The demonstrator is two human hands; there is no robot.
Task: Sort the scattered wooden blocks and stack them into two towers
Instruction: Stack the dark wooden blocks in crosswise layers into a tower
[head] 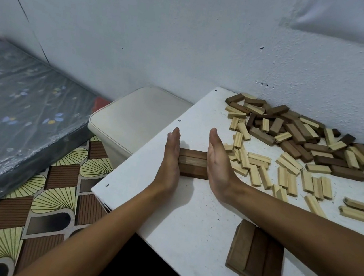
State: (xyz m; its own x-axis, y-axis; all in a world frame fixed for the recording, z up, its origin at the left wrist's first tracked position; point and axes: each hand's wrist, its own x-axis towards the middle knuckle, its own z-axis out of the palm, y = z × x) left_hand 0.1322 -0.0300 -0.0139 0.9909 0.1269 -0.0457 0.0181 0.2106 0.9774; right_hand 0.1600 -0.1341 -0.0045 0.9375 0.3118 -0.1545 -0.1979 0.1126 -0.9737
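Done: one flat row of three dark brown wooden blocks (192, 163) lay near the white table's (188, 219) 9 o'clock edge; another dark row (256, 255) at 6 o'clock.
Hands: left hand (169, 161) and right hand (218, 163) were flat, fingers straight, pressing that row's two ends.
Left: the mixed pile of pale and dark blocks (292, 138) at 1 o'clock, unsorted; I judged the task barely begun.
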